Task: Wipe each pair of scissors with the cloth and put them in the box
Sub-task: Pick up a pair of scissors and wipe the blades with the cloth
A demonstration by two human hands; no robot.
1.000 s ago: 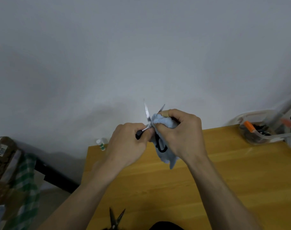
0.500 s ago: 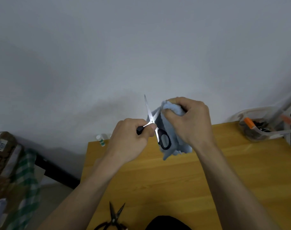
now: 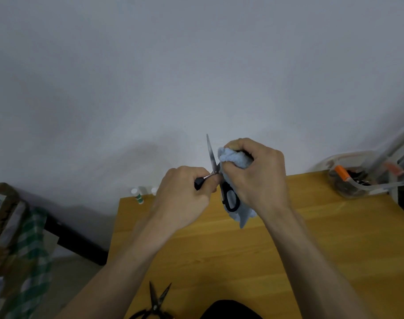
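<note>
I hold a pair of black-handled scissors [image 3: 229,199] open above the wooden table [image 3: 288,245]. My left hand [image 3: 184,194] grips one handle loop, and one bare blade points straight up. My right hand [image 3: 256,173] is closed on a light blue cloth [image 3: 233,158], which is bunched around the other blade and hangs down behind the free handle loop. A second pair of black scissors [image 3: 156,302] lies open on the table's near edge. The clear plastic box [image 3: 366,178], holding several tools with orange parts, stands at the table's far right corner.
A small white bottle with a green label [image 3: 137,195] stands at the table's far left corner, against the white wall. To the left of the table are a dark bar, a cardboard box [image 3: 0,203] and a green checked fabric [image 3: 28,261].
My right hand slid the cloth up along one blade and away from the pivot. The scissors opened wider, the free handle loop came into view, and both hands rose slightly.
</note>
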